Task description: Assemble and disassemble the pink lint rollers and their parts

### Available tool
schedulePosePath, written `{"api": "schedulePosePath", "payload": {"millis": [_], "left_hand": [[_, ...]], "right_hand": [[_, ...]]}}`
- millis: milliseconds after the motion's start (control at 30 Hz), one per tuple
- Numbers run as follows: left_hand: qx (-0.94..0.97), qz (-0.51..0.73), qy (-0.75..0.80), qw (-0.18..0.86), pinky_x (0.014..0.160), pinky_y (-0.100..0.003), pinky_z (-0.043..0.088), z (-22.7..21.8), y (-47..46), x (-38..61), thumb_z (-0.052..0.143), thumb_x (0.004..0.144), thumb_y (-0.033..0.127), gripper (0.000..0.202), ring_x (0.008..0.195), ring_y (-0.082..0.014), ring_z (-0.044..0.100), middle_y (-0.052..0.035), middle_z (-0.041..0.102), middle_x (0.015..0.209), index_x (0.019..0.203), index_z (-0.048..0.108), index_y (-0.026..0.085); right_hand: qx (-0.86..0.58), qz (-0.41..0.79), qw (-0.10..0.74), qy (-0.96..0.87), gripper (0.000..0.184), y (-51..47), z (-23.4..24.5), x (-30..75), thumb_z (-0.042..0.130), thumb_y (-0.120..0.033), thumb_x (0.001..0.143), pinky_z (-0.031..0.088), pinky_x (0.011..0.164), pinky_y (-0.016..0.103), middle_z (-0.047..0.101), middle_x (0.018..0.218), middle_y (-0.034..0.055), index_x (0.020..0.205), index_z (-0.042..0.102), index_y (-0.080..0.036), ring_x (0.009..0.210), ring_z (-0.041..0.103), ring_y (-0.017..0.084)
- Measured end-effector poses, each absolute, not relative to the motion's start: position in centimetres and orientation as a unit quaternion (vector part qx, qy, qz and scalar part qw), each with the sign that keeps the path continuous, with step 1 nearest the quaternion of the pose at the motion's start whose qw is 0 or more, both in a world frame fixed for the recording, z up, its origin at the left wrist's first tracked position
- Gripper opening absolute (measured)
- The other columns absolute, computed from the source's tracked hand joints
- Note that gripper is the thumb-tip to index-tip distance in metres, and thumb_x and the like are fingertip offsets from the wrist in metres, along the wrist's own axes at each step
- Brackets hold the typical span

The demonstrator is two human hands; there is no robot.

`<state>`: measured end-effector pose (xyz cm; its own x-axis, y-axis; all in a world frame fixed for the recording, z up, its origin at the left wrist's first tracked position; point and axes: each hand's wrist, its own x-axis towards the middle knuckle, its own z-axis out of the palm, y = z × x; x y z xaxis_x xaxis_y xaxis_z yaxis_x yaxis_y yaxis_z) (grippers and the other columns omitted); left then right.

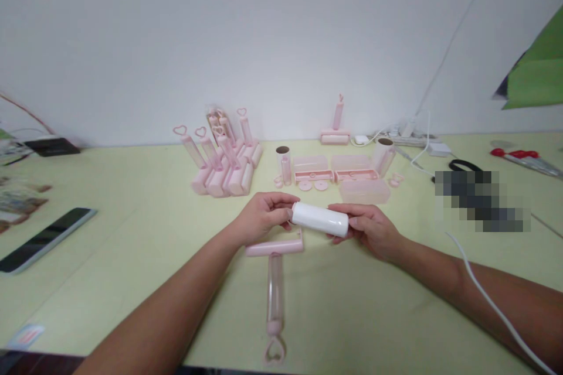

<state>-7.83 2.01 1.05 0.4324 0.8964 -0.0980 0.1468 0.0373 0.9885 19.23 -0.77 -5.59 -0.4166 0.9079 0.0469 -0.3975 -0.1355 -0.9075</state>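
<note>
Roll (320,220) is between left hand (268,218) and right hand (372,229); handle (275,290) lies before it, assembled rollers (229,152) behind, left.

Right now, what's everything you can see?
Glossy cylindrical roll: one, white, in hands
Long-handled plastic frame: one, pink, front
T-shaped plastic rollers: five-plus, pink, back
Brown-cored upright rolls: two, white, middle
Translucent box-shaped covers: three, pink, middle
Round discs: two, pink, middle
Loose plastic parts: several, pink, middle
Flat phone: one, dark-screened, left
Scissor-like tool: one, red-handled, right
Curved band: one, black, right
Power strip: one, white, back
Table: one, yellow-green, below
Wall: one, white, behind
Blurry extras: several, mixed, edges
Left hand, right hand: two, bare, holding roll
</note>
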Motion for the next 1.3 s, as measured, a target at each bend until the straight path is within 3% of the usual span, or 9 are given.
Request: {"api": "schedulePosePath", "payload": {"millis": [267,400,500,700,900,1100,1200,1300], "left_hand": [[0.611,0.32,0.416,0.593,0.066,-0.026,0.057,0.9,2.1,-7.9,0.076,0.073,0.023,0.039,0.066,-0.0139,0.068,-0.0071,0.073,0.087,0.109,0.069,0.008],[0.607,0.328,0.404,0.601,0.072,-0.028,0.058,0.9,1.9,-7.9,0.077,0.069,0.017,0.04,0.075,-0.0153,0.069,-0.0082,0.073,0.094,0.108,0.069,0.009],[0.607,0.334,0.405,0.597,0.071,-0.028,0.058,1.1,1.7,-7.7,0.076,0.068,0.016,0.039,0.078,-0.0159,0.068,-0.0081,0.073,0.095,0.106,0.069,0.01],[0.601,0.37,0.439,0.556,0.062,-0.026,0.056,1.4,1.7,-7.4,0.074,0.068,0.019,0.034,0.064,-0.0124,0.065,-0.0042,0.071,0.083,0.101,0.068,0.01],[0.583,0.398,0.465,0.535,0.055,-0.025,0.057,1.5,2.3,-7.7,0.071,0.068,0.02,0.031,0.062,-0.0125,0.063,-0.0029,0.069,0.079,0.096,0.067,0.01],[0.587,0.391,0.476,0.525,0.055,-0.026,0.058,1.6,2.5,-8.1,0.07,0.069,0.022,0.031,0.062,-0.0134,0.064,-0.0036,0.069,0.076,0.097,0.066,0.009],[0.583,0.399,0.475,0.524,0.055,-0.026,0.058,1.4,2.5,-8.0,0.071,0.071,0.024,0.031,0.061,-0.013,0.064,-0.0031,0.069,0.076,0.098,0.065,0.01],[0.577,0.412,0.463,0.531,0.058,-0.027,0.059,1.1,2.2,-7.7,0.073,0.072,0.026,0.033,0.066,-0.0133,0.065,-0.0037,0.07,0.083,0.101,0.065,0.011]], "right_hand": [[-0.277,0.675,0.465,-0.502,0.037,-0.8,-5.5,19.4,0.071,-0.019,0.074,0.065,0.064,0.038,0.075,0.096,0.0098,0.111,0.074,-0.017,0.076,0.07,0.022],[-0.29,0.652,0.474,-0.516,0.032,-1.0,-5.3,19.2,0.07,-0.017,0.073,0.064,0.062,0.037,0.072,0.113,0.0108,0.104,0.076,-0.018,0.08,0.068,0.021],[-0.296,0.648,0.474,-0.517,0.032,-1.2,-5.0,19.0,0.068,-0.017,0.073,0.064,0.065,0.039,0.069,0.12,0.01,0.103,0.076,-0.02,0.087,0.067,0.023],[-0.332,0.633,0.495,-0.495,0.042,-0.9,-4.7,18.9,0.059,-0.015,0.072,0.057,0.083,0.04,0.072,0.11,0.0069,0.111,0.071,-0.021,0.094,0.066,0.022],[-0.394,0.511,0.484,-0.591,0.035,-0.6,-5.2,18.8,0.065,-0.02,0.077,0.051,0.09,0.038,0.071,0.108,0.0076,0.112,0.062,-0.022,0.1,0.066,0.023],[-0.433,0.3,0.361,-0.769,0.048,-2.1,-4.1,18.9,0.059,-0.012,0.079,0.048,0.084,0.037,0.068,0.111,0.008,0.126,0.052,-0.023,0.093,0.064,0.023],[-0.424,0.299,0.353,-0.778,0.047,-2.2,-3.8,18.9,0.064,-0.02,0.081,0.048,0.086,0.038,0.067,0.116,0.0092,0.127,0.052,-0.023,0.099,0.063,0.026],[-0.418,0.329,0.391,-0.751,0.03,-1.9,-3.8,18.9,0.065,-0.031,0.086,0.048,0.088,0.039,0.066,0.113,0.0089,0.114,0.061,-0.022,0.101,0.062,0.026]]}}
